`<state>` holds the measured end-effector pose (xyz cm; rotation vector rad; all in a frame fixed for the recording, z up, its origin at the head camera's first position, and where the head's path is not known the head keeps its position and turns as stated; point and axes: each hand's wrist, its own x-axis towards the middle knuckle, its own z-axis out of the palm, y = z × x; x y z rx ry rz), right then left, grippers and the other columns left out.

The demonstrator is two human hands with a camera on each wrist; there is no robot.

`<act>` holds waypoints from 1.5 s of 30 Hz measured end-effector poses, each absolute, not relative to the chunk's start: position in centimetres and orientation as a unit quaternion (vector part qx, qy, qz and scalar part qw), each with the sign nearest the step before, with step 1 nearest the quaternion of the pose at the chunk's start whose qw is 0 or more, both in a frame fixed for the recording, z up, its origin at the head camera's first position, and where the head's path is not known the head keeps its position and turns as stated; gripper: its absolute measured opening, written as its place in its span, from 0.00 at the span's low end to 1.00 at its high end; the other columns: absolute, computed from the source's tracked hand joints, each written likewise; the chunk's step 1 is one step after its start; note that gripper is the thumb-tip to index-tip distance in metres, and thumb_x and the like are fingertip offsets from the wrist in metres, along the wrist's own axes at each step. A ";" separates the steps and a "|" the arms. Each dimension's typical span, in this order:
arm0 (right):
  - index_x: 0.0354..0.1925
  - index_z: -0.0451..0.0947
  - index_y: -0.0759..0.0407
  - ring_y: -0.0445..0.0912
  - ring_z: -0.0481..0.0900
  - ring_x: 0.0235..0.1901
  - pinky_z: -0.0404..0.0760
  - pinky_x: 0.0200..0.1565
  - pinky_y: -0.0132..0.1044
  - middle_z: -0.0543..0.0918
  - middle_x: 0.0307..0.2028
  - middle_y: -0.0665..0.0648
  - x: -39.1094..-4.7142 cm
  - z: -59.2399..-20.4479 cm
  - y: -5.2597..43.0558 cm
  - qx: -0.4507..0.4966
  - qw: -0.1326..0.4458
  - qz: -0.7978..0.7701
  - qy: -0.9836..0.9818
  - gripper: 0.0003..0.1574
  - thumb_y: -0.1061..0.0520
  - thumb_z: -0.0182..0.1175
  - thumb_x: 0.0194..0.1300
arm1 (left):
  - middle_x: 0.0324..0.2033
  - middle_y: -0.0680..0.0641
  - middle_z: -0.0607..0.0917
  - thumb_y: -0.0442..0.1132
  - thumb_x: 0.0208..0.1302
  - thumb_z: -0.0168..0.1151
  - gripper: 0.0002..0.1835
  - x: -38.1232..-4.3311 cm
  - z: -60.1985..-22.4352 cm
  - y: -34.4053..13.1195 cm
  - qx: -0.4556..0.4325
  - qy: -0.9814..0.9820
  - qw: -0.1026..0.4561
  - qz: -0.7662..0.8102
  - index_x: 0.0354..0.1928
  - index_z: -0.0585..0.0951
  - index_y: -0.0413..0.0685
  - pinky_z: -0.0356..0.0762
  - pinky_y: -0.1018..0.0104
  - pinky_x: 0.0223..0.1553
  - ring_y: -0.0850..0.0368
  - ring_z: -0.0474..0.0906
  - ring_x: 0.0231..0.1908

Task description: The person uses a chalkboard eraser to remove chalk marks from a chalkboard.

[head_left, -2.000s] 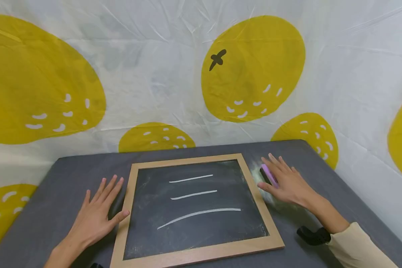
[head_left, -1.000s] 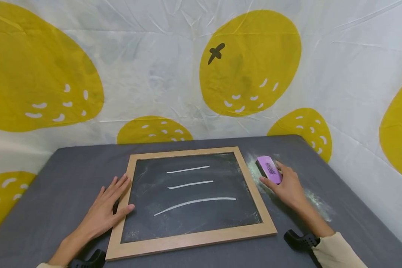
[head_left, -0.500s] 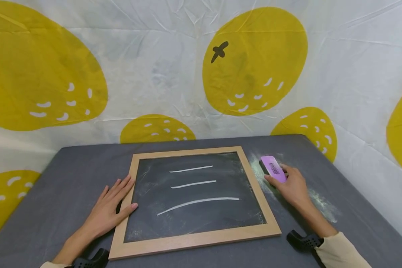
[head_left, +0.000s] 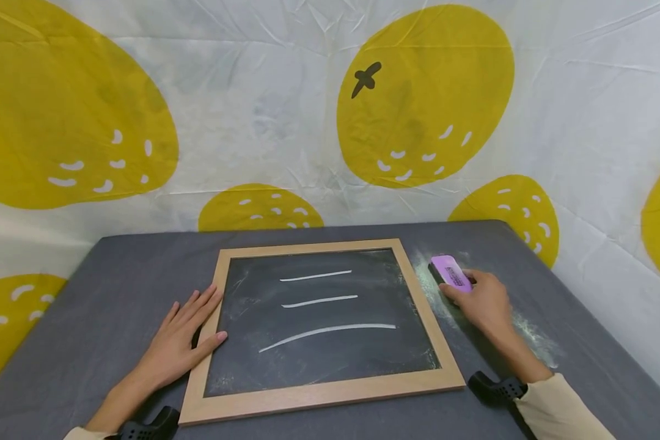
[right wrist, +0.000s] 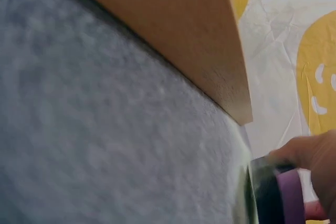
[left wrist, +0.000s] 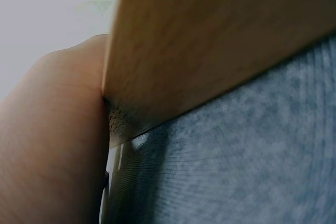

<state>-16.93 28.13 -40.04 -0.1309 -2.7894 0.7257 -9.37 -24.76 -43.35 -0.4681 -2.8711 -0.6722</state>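
A wood-framed chalkboard [head_left: 330, 354] lies on the dark grey tabletop, with three white chalk strokes across its black surface. My left hand [head_left: 176, 348] rests on its left frame, fingers straight and the thumb reaching over onto the slate. To the right of the board, my right hand [head_left: 484, 302] grips a purple chalkboard eraser [head_left: 451, 273] by its near end, thumb on one side and fingers on the other. In the right wrist view the eraser [right wrist: 291, 195] shows its dark felt side beside the cloth. Only the wrist side of my left hand [left wrist: 58, 124] shows in the left wrist view.
Pale chalk dust [head_left: 533, 339] smears the grey table cloth [head_left: 115, 293] around the eraser. Each wrist wears a black band [head_left: 495, 388]. A white curtain [head_left: 253, 122] with yellow fruit prints hangs behind and to the right of the table.
My left hand has moved from beside the board onto its left frame. My right hand, earlier spread over the eraser, has closed its fingers around the near end.
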 end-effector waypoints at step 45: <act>0.50 0.81 0.68 0.51 0.73 0.34 0.71 0.33 0.43 0.80 0.38 0.62 -21.9 -38.0 17.3 0.170 0.057 0.265 -0.947 0.29 0.53 0.73 0.52 | 0.73 0.46 0.55 0.56 0.64 0.59 0.41 -9.8 -43.5 -25.2 -0.167 -0.956 0.089 -0.225 0.75 0.56 0.54 0.36 0.40 0.67 0.39 0.49 0.70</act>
